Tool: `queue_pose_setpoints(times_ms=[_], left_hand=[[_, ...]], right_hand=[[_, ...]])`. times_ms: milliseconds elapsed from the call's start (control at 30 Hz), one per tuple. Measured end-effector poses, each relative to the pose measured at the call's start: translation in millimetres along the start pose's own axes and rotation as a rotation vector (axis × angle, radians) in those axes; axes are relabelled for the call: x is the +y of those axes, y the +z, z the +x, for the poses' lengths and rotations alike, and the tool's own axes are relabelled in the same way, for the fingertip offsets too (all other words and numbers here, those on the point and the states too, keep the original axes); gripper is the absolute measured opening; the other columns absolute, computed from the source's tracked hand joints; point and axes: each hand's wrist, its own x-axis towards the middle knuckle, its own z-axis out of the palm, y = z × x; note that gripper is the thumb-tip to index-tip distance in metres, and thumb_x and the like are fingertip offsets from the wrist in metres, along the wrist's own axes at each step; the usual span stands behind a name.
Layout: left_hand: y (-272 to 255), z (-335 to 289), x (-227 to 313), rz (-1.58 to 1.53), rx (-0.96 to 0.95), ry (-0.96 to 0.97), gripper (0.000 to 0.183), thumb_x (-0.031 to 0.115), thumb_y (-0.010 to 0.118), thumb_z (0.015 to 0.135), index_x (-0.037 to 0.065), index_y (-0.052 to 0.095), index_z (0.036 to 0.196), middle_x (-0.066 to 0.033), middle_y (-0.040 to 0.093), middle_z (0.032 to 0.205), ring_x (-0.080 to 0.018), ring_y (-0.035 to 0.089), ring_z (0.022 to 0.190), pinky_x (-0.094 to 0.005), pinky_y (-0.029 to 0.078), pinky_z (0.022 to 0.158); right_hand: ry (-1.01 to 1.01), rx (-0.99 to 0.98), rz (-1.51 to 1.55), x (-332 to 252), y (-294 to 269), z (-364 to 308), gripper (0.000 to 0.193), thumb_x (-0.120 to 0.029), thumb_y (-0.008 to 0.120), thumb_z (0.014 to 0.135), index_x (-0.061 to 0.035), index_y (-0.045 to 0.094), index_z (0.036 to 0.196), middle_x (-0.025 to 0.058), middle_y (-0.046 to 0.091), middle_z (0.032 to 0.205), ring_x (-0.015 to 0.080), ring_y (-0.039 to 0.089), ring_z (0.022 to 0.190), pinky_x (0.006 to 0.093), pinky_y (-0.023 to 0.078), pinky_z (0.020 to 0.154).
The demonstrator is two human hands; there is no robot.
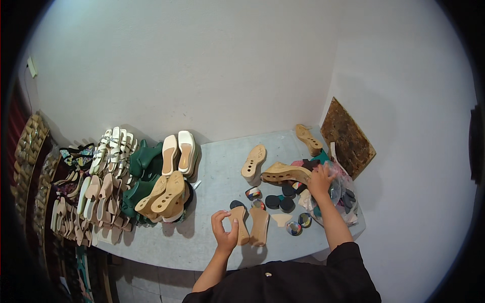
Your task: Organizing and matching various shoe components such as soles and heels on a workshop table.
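My left hand (225,234) is open, fingers curved and thumb apart, against the left edge of a tan shoe sole (240,227). A second tan sole (259,227) lies just to its right. My right hand (322,183) is open over a pile of materials, fingers spread, beside the end of a wooden shoe last (285,173) lying on its side. Its fingertips reach a clear plastic bag (341,177); I cannot make out anything held there. Dark round pieces (280,203), a multicoloured strap (253,193) and a patterned band (304,219) lie between my hands.
Another wooden last (253,161) stands farther back on the grey table (217,156), with one more (308,140) at the far right. Two lasts (169,194), green shoes (146,157), white sandals (187,151) and several slippers crowd the left. A brown board (347,137) leans on the wall.
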Motion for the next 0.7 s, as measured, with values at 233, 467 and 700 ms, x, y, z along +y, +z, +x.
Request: queue_pose_setpoints(times_ms=[233, 467, 700], left_hand=[[20.2, 14.6, -4.7, 0.024, -0.047, 0.071, 0.021, -0.001, 0.062, 0.071, 0.002, 0.054, 0.090, -0.0134, 0.053, 0.093, -0.0269, 0.053, 0.088, -0.0346, 0.042, 0.081], [62.2, 60.8, -18.3, 0.053, -0.280, 0.028, 0.047, 0.016, 0.075, 0.068, 0.000, 0.054, 0.107, -0.0168, 0.056, 0.103, -0.0319, 0.054, 0.099, -0.0380, 0.043, 0.086], [137.2, 65.9, -42.5, -0.126, -0.658, -0.201, 0.077, 0.032, 0.082, 0.058, 0.001, 0.048, 0.120, -0.0174, 0.059, 0.111, -0.0301, 0.057, 0.102, -0.0357, 0.044, 0.089]], right_hand=[[-0.023, -0.183, 0.114, -4.2, -38.0, 23.6, 0.032, -0.031, 0.067, 0.073, -0.0088, 0.065, 0.096, 0.0070, 0.056, 0.113, 0.0276, 0.038, 0.123, 0.0688, 0.006, 0.099], [-0.275, -0.035, 0.292, -46.4, -96.0, 46.2, 0.027, -0.034, 0.064, 0.075, -0.0102, 0.067, 0.088, 0.0035, 0.062, 0.092, 0.0227, 0.054, 0.100, 0.0669, 0.008, 0.100], [-0.425, -0.139, 0.418, -68.4, -87.7, 42.5, 0.030, -0.040, 0.064, 0.075, -0.0126, 0.067, 0.086, 0.0023, 0.063, 0.083, 0.0239, 0.058, 0.089, 0.0641, 0.014, 0.099]])
